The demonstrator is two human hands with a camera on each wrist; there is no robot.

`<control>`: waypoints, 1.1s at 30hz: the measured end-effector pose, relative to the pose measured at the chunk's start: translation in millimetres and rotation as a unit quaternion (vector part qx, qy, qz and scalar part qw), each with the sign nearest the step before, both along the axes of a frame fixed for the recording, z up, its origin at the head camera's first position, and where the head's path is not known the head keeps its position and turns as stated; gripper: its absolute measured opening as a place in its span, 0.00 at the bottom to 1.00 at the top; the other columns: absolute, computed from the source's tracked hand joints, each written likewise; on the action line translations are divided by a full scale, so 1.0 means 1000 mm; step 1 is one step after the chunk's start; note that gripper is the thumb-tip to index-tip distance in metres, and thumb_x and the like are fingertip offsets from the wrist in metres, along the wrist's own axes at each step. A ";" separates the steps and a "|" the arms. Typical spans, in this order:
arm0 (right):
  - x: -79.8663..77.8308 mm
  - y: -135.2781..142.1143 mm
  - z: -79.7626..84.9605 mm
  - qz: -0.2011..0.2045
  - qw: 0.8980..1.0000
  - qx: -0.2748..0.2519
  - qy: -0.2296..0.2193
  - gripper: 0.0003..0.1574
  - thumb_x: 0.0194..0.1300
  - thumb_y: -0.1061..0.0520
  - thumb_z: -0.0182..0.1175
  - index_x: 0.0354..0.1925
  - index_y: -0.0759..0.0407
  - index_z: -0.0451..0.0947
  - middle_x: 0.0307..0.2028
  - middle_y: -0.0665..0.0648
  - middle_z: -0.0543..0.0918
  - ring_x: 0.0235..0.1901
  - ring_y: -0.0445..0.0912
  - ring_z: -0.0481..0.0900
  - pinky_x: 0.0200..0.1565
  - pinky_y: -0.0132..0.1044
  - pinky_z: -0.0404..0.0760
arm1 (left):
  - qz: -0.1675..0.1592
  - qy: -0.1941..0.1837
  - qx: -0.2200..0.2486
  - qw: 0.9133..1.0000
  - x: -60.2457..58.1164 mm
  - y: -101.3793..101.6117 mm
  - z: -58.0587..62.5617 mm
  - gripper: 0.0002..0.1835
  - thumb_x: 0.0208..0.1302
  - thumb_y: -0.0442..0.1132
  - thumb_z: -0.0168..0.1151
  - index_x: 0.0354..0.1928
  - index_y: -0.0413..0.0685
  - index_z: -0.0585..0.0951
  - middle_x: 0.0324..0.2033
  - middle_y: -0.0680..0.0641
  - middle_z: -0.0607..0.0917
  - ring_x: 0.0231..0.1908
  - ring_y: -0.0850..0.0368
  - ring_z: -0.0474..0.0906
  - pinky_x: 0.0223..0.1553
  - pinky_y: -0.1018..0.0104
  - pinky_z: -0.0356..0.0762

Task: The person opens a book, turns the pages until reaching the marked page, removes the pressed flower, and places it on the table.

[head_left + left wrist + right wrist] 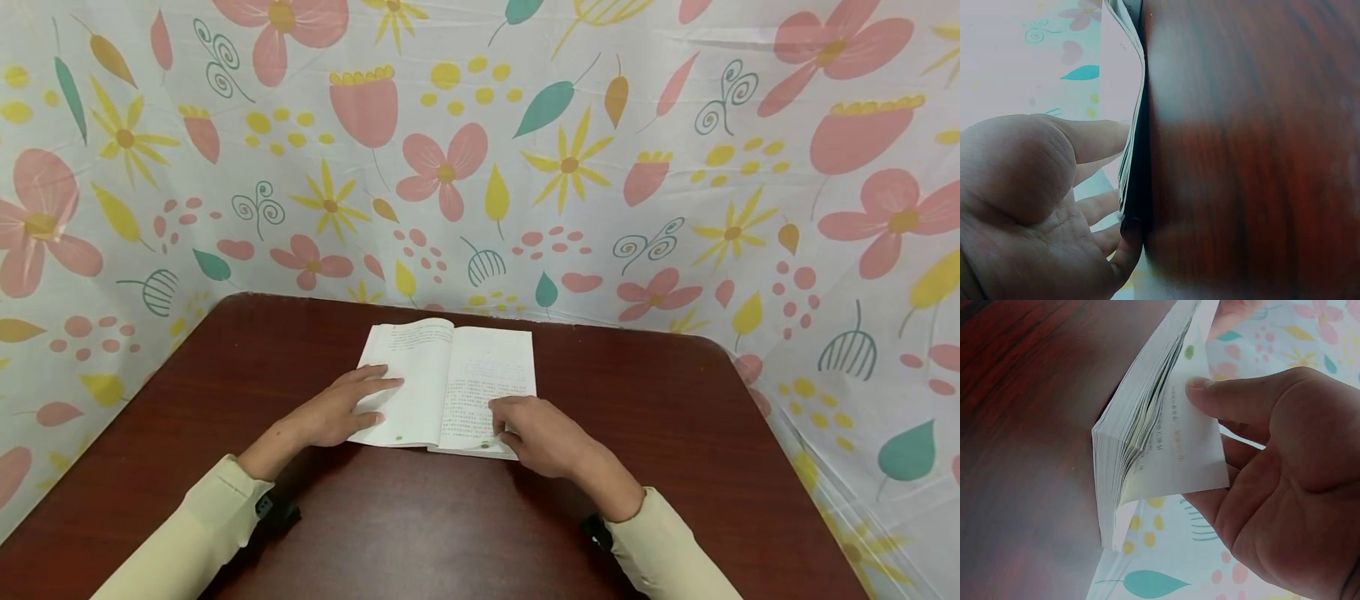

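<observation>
An open book [487, 350] lies on the table, its left page mostly bare and its right page printed in small text. My left hand [337, 410] rests on the left page, fingers spread; in the left wrist view the thumb and fingertips lie over the page edges and the little finger is at the lower corner. At the right page's lower outer corner is my right hand [546, 435]. In the right wrist view it pinches a page [1185, 450], thumb on the printed face and fingers behind, with that page lifted off the thick stack [1116, 453] below.
The dark red-brown wooden table [420, 525] extends around the book, with rounded far corners. A white cloth [517, 242] printed with flowers and leaves hangs behind it and along both sides. Dark wrist devices [279, 508] show at the cuffs of pale sleeves.
</observation>
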State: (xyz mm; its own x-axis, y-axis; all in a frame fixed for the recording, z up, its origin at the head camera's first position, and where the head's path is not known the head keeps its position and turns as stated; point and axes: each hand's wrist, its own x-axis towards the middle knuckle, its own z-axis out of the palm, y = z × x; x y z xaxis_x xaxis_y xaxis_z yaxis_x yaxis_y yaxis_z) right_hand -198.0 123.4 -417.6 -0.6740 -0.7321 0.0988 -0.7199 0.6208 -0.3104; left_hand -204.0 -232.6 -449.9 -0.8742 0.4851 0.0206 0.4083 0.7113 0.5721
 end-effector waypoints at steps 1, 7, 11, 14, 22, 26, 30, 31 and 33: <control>0.000 0.000 0.000 -0.002 1.000 0.001 0.001 0.13 0.69 0.69 0.68 0.34 0.52 0.79 0.31 0.45 0.80 0.31 0.39 0.74 0.36 0.33 0.77 | 0.000 0.001 0.000 1.000 0.000 0.000 0.000 0.31 0.75 0.33 0.65 0.78 0.46 0.71 0.79 0.33 0.63 0.80 0.30 0.51 0.73 0.29 0.56; -0.001 0.003 0.004 -0.016 1.000 0.004 -0.003 0.11 0.67 0.66 0.71 0.34 0.51 0.81 0.34 0.44 0.84 0.33 0.40 0.78 0.38 0.36 0.78 | -0.005 0.003 0.000 1.000 0.000 0.000 0.000 0.31 0.75 0.33 0.65 0.78 0.46 0.72 0.79 0.33 0.63 0.80 0.29 0.52 0.72 0.28 0.56; -0.002 0.006 0.006 -0.023 1.000 0.003 -0.005 0.10 0.66 0.65 0.72 0.36 0.52 0.83 0.37 0.45 0.86 0.37 0.43 0.81 0.42 0.39 0.81 | -0.003 0.000 0.000 1.000 0.000 0.000 0.001 0.31 0.76 0.33 0.64 0.78 0.46 0.72 0.79 0.33 0.63 0.80 0.29 0.51 0.73 0.28 0.56; -0.003 0.007 0.006 -0.025 1.000 -0.001 0.000 0.09 0.65 0.65 0.73 0.39 0.53 0.83 0.41 0.48 0.86 0.41 0.45 0.83 0.45 0.41 0.83 | -0.001 -0.001 0.000 1.000 0.001 0.000 0.001 0.31 0.76 0.33 0.64 0.78 0.47 0.72 0.79 0.33 0.63 0.79 0.29 0.51 0.72 0.28 0.56; -0.006 0.008 0.006 -0.089 0.994 -0.044 0.049 0.39 0.58 0.59 0.80 0.64 0.70 0.76 0.69 0.71 0.74 0.72 0.65 0.70 0.70 0.60 0.71 | -0.002 -0.001 -0.002 1.000 0.001 0.000 0.001 0.31 0.75 0.33 0.64 0.78 0.46 0.72 0.79 0.33 0.63 0.79 0.29 0.52 0.72 0.29 0.57; -0.010 0.010 0.005 -0.141 0.984 -0.106 0.022 0.57 0.58 0.59 0.80 0.76 0.74 0.60 0.77 0.77 0.60 0.79 0.72 0.52 0.74 0.67 0.58 | -0.005 0.002 -0.003 1.000 0.001 0.000 0.001 0.31 0.76 0.33 0.64 0.78 0.46 0.72 0.79 0.33 0.63 0.79 0.29 0.52 0.72 0.29 0.57; -0.014 0.009 0.005 -0.127 0.973 -0.192 -0.017 0.54 0.62 0.61 0.77 0.75 0.72 0.58 0.73 0.74 0.64 0.76 0.69 0.58 0.72 0.68 0.61 | -0.008 0.004 -0.002 1.000 0.000 -0.001 0.001 0.30 0.76 0.33 0.64 0.78 0.46 0.72 0.79 0.33 0.63 0.79 0.29 0.52 0.72 0.28 0.57; -0.015 0.008 0.005 -0.121 0.969 -0.211 -0.032 0.52 0.63 0.61 0.77 0.75 0.71 0.59 0.72 0.72 0.67 0.75 0.68 0.61 0.72 0.67 0.63 | -0.009 0.005 -0.002 1.000 0.000 -0.001 0.001 0.30 0.76 0.33 0.64 0.78 0.46 0.72 0.79 0.33 0.63 0.79 0.29 0.52 0.72 0.28 0.56; -0.013 0.006 0.006 -0.114 0.962 -0.238 -0.076 0.49 0.66 0.62 0.74 0.75 0.69 0.59 0.72 0.69 0.69 0.74 0.64 0.66 0.69 0.66 0.69 | -0.010 0.005 -0.001 1.000 0.000 -0.001 0.001 0.30 0.76 0.33 0.63 0.78 0.45 0.72 0.79 0.32 0.63 0.79 0.29 0.52 0.72 0.28 0.56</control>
